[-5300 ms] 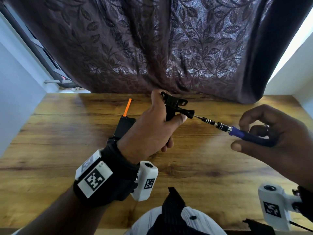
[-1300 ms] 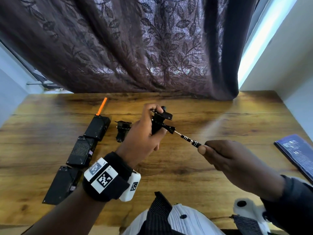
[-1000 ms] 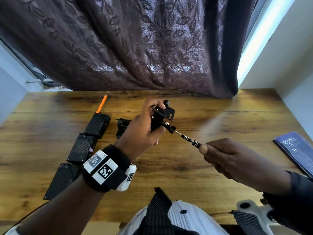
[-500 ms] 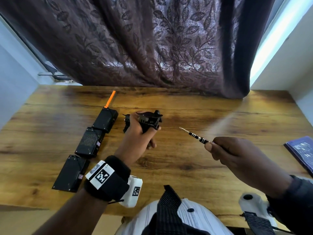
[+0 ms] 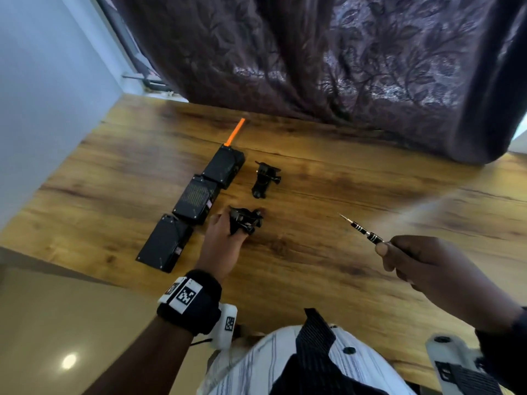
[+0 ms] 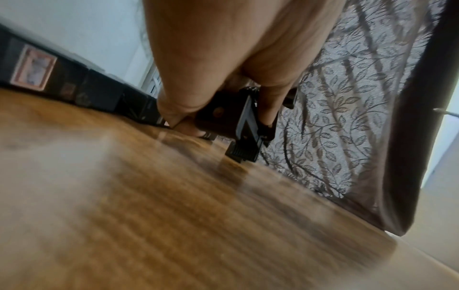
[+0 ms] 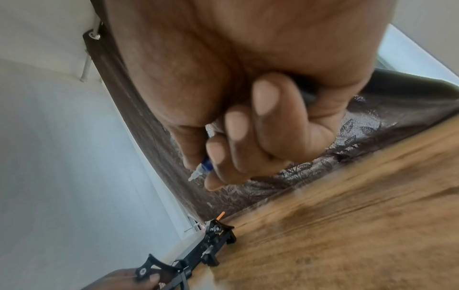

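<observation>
- L hand (image 5: 221, 240): thumb + fingers curled round the clamp mount (image 5: 245, 220). L wrist view confirms a pinch on its body.
- What changed: ~1 s ago we had the mount held up in the air w/ the screwdriver (image 5: 360, 229) tip seated in its screw. Half a sec ago the tip was already out. Now L hand has dropped low over the table (image 5: 313, 266), mount w/ it.
- L wrist view: mount's lower edge sits right at the wood w/ a shadow under it. Touching or a hair above, we can't tell.
- R hand (image 5: 422, 263): fist closed round the driver handle, shaft sticking out past the thumb. Tip is in the air, aimed toward L hand, well apart from the mount.
- Second mount (image 5: 263, 179) lies on the table just beyond L hand's grip, near the held one, not touching it.
- Black boxes (image 5: 196, 199): row of 3 on the side of L hand away from R hand, nearest one just beside the knuckles. Orange antenna (image 5: 235, 132) is at the row's far end.
- Meaning, our read: screw work on this mount is done. Step in hand = set-down next to the other mount.
- Next prob. needs L hand to ease it flat, then let go. Driver not put down, so more screw work is likely, but that's a guess.
- Risk: the piece is knobby and uneven, so it may tip or roll on release.
</observation>
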A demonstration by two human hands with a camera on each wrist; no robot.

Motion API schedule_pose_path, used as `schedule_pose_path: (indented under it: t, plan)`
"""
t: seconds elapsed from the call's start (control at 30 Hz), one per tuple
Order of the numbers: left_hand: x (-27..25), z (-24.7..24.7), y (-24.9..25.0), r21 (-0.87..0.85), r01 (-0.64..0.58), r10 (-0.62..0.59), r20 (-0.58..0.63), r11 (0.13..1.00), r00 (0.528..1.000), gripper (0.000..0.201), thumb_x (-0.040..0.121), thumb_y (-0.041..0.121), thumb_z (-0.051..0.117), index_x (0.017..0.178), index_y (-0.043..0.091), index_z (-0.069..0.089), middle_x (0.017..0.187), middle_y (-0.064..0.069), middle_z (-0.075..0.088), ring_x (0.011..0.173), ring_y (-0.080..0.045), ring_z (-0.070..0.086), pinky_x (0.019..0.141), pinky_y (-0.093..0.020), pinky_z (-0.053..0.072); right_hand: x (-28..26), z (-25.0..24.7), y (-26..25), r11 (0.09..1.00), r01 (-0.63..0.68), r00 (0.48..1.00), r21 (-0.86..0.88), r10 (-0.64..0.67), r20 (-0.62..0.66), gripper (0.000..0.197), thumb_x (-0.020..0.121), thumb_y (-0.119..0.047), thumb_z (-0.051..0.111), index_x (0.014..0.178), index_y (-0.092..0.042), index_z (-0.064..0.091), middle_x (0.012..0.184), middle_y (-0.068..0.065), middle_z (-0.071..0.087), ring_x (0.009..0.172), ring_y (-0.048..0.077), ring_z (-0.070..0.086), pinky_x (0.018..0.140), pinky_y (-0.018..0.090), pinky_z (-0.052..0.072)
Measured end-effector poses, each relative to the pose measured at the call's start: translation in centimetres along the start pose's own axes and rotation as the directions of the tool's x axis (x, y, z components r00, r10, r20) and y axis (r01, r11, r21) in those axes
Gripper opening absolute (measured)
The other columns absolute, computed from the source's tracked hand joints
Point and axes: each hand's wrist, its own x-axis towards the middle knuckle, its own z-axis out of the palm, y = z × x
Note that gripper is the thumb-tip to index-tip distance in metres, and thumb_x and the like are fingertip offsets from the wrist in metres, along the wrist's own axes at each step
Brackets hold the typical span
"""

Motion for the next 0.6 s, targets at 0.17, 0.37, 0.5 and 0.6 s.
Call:
schedule_pose_path:
  t: [0.17,0.37,0.5,0.6]
  plan:
    - [1.5,0.8,-1.1,0.159,0.001,0.008,-0.06,0.987,0.998,0.035,0.102,0.03,0.063,0.133,0.014,0.063,0.125,-0.003,0.047,0.117,-0.026,0.054,0.1,-0.031,0.041,1.2,0.9,-0.5,1.0,-0.005,1.0,0.01,0.004,0.025,0.047,0.082,-0.067,0.05,0.076,-0.023,0.064,0.052,-0.003,0.049,0.046,0.013,0.039,0.054,0.028,0.034]
    - [3.4,0.4,-1.2,0.427,0.042,-0.022,-0.052,0.903,0.998,0.046,0.094,0.032,0.074,0.13,0.006,0.062,0.127,-0.014,0.054,0.11,-0.031,0.058,0.095,-0.032,0.047,2.0,1.6,-0.7,1.0,-0.007,0.997,0.007,0.007,0.073,0.046,0.084,-0.062,0.056,0.077,-0.017,0.063,0.052,-0.002,0.046,0.047,0.014,0.038,0.054,0.029,0.032]
    - [3.8,0.2,-0.7,0.466,0.058,-0.04,-0.047,0.883,0.998,0.048,0.091,0.034,0.075,0.127,0.006,0.061,0.125,-0.016,0.059,0.116,-0.033,0.057,0.098,-0.04,0.049,3.0,1.9,-0.3,1.0,0.011,0.999,0.012,-0.011,0.04,0.021,0.092,-0.037,0.069,0.08,-0.022,0.06,0.053,-0.004,0.042,0.051,0.014,0.036,0.056,0.032,0.033]
    - [3.9,0.2,-0.4,0.484,0.078,-0.061,-0.051,0.872,0.997,0.043,0.09,0.039,0.075,0.118,0.008,0.067,0.117,-0.013,0.064,0.114,-0.03,0.058,0.089,-0.037,0.048,3.6,2.5,-0.2,0.99,-0.029,0.999,0.14,0.023,0.04,0.002,0.093,-0.027,0.068,0.093,-0.028,0.069,0.055,-0.005,0.051,0.053,0.016,0.043,0.058,0.036,0.037]
